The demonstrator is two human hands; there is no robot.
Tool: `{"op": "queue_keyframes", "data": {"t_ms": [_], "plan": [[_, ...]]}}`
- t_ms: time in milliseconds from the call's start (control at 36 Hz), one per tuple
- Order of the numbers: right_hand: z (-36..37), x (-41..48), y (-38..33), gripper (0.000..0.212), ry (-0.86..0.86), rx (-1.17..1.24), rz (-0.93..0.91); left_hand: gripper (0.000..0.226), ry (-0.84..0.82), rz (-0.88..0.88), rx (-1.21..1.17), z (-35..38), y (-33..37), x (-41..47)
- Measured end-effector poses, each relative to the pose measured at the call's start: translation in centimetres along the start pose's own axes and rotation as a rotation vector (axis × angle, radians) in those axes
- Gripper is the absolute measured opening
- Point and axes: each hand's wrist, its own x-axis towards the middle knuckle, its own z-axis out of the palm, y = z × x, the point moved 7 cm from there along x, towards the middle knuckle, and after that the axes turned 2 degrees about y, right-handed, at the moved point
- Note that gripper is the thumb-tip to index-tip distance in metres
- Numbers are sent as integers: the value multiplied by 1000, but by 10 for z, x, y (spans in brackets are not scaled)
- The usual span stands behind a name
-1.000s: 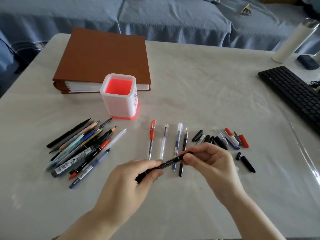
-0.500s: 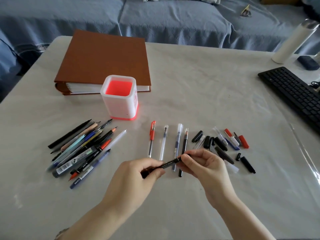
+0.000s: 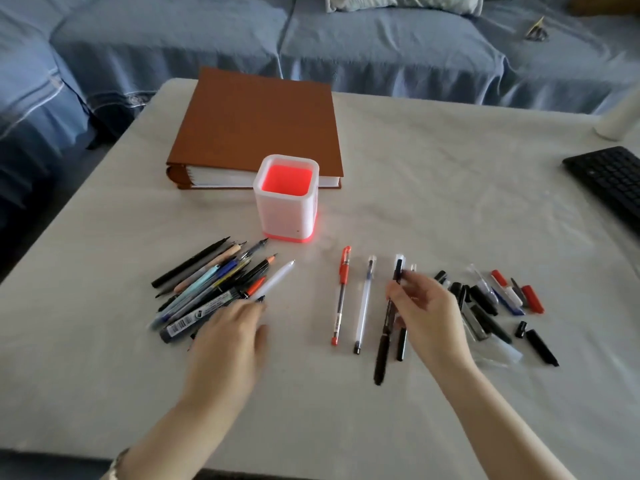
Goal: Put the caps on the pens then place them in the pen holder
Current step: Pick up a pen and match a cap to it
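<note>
The white pen holder (image 3: 284, 216) with a red inside stands mid-table. A pile of uncapped pens (image 3: 214, 289) lies to its front left. My left hand (image 3: 228, 334), blurred, reaches over the pile's near right end with fingers stretched, gripping nothing. A red capped pen (image 3: 343, 296) and a clear capped pen (image 3: 364, 303) lie side by side. My right hand (image 3: 427, 317) pinches the capped black pen (image 3: 382, 348) near its upper part and holds it lengthwise beside them. Loose caps (image 3: 485, 306) lie in a heap to the right of that hand.
A brown binder (image 3: 256, 126) lies behind the holder. A black keyboard (image 3: 609, 181) sits at the right edge, with a white bottle (image 3: 620, 123) behind it. A blue sofa (image 3: 346, 46) runs along the far side of the table.
My left hand has let go of the black pen and moved left to the pile. My right hand has turned the pen lengthwise and brought it to the row of capped pens.
</note>
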Motion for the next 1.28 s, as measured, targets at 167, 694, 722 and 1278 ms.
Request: {"op": "queue_keyframes", "data": {"t_ms": [167, 694, 722, 1278], "plan": [[15, 17, -5, 19, 11, -221, -116, 28, -32, 3, 190, 4, -15, -1], [-99, 13, 31, 8, 14, -786, -58, 11, -87, 24, -384, 15, 40, 13], [-103, 14, 33, 9, 1, -800, -35, 10, -113, 5, -422, 17, 42, 14], [-106, 29, 49, 7, -120, -899, -48, 24, -229, -195, -683, 26, 58, 10]]}}
